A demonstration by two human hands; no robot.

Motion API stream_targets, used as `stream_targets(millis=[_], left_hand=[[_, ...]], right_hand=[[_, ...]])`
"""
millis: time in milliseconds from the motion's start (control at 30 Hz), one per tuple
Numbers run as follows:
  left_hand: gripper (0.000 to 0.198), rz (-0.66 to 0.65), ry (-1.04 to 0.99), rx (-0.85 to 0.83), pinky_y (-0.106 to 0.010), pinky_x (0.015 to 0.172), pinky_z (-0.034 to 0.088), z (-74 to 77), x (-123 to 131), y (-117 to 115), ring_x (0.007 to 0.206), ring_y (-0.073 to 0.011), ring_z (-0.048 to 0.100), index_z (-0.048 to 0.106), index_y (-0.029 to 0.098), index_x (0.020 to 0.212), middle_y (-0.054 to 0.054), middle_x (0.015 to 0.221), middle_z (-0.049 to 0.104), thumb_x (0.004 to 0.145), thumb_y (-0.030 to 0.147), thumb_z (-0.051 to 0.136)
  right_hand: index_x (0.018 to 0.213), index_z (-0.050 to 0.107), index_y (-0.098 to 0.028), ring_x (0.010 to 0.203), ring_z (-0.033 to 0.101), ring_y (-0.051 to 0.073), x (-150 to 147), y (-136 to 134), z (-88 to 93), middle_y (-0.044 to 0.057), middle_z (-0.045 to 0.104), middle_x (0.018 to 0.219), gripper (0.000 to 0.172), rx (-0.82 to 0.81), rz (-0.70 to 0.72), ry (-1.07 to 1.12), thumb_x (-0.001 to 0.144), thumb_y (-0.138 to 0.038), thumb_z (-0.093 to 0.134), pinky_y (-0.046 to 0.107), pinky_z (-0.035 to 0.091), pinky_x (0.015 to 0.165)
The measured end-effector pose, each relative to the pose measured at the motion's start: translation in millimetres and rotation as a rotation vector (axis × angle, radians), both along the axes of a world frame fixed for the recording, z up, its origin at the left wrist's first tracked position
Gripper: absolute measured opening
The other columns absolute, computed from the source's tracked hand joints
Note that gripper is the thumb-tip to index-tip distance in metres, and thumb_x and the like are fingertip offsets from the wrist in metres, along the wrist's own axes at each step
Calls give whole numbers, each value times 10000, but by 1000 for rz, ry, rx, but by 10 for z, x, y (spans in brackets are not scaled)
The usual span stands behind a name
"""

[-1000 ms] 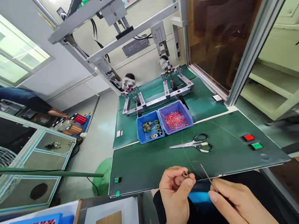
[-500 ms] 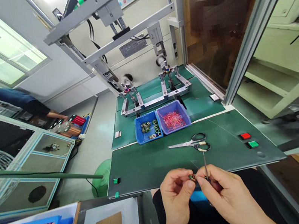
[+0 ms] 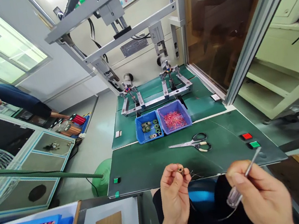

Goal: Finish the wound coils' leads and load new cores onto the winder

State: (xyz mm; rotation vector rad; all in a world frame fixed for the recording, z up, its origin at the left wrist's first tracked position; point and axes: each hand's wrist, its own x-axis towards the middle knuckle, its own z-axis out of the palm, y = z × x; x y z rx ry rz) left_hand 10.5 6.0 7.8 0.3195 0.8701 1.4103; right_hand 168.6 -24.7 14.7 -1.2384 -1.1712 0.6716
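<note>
My left hand (image 3: 176,189) pinches a small wound motor core (image 3: 180,170) between thumb and fingers, just over the front edge of the green table. Thin loose wire ends (image 3: 196,174) stick out to the right of the core. Farther right, my right hand (image 3: 259,193) is closed around a screwdriver (image 3: 234,196) with a clear handle, its metal shaft pointing up and to the right. A thin strand hangs by the handle. On the table ahead lie scissors (image 3: 193,143) with black handles, touched by neither hand.
A blue bin (image 3: 150,139) holds cores and small parts; beside it a purple bin (image 3: 176,128) holds red wire scraps. Behind stands a two-station winding machine (image 3: 155,101). Red (image 3: 247,136) and green (image 3: 254,145) buttons sit at right. A person (image 3: 16,96) bends at far left.
My right hand has swung away from the core to the right with the screwdriver, its shaft now tilted. My left hand has shifted slightly left and up with the core.
</note>
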Motion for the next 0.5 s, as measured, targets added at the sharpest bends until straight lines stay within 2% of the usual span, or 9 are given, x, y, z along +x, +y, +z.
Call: stream_targets(millis=[33, 100, 167, 200, 300, 400, 500], left_hand=[[265, 1, -2, 1, -199, 672, 594, 0, -15, 9, 733, -133, 731, 773, 203, 784, -1, 787, 738, 581, 215, 942], [261, 3, 3, 11, -222, 699, 604, 0, -25, 15, 742, -136, 729, 772, 200, 790, 0, 787, 735, 589, 217, 939], [260, 0, 9, 15, -242, 723, 611, 2, -13, 7, 738, -134, 727, 772, 199, 791, 1, 784, 734, 593, 227, 938], [260, -5, 10, 16, -245, 726, 611, 4, -3, -1, 735, -133, 727, 773, 200, 793, 2, 783, 734, 595, 233, 938], [254, -71, 21, 31, -234, 694, 603, 25, 24, -32, 709, -134, 728, 774, 201, 788, 2, 774, 735, 599, 247, 938], [251, -172, 45, 86, -213, 667, 581, 60, 25, -55, 664, -130, 719, 775, 194, 770, 8, 705, 714, 594, 258, 942], [241, -204, 75, 129, -210, 681, 572, 79, 9, -57, 659, -130, 717, 779, 201, 769, 17, 646, 689, 598, 257, 940]], right_hand=[[811, 543, -223, 456, 479, 96, 59, 7, 15, -41, 517, 599, 227, 11, 69, -37, 1010, -315, 487, 197, 392, 439], [727, 496, -219, 455, 478, 90, 123, 17, 45, -46, 503, 575, 325, 17, 317, -190, 1033, -303, 431, 198, 374, 442], [660, 433, -213, 459, 478, 92, 98, 15, 56, -46, 499, 556, 415, -2, 561, -390, 1056, -319, 365, 213, 363, 459], [650, 412, -212, 467, 483, 96, 58, 12, 51, -44, 506, 558, 438, -15, 629, -474, 1064, -330, 334, 222, 365, 474], [694, 435, -214, 513, 515, 117, -86, 19, 10, -24, 567, 623, 435, -40, 684, -571, 1075, -341, 270, 248, 383, 517], [763, 481, -214, 566, 530, 124, -170, 65, -19, -17, 598, 687, 402, -43, 725, -498, 1078, -319, 255, 253, 389, 550], [788, 492, -216, 578, 522, 124, -188, 100, -30, -22, 590, 697, 391, -30, 734, -426, 1081, -316, 254, 252, 393, 570]])
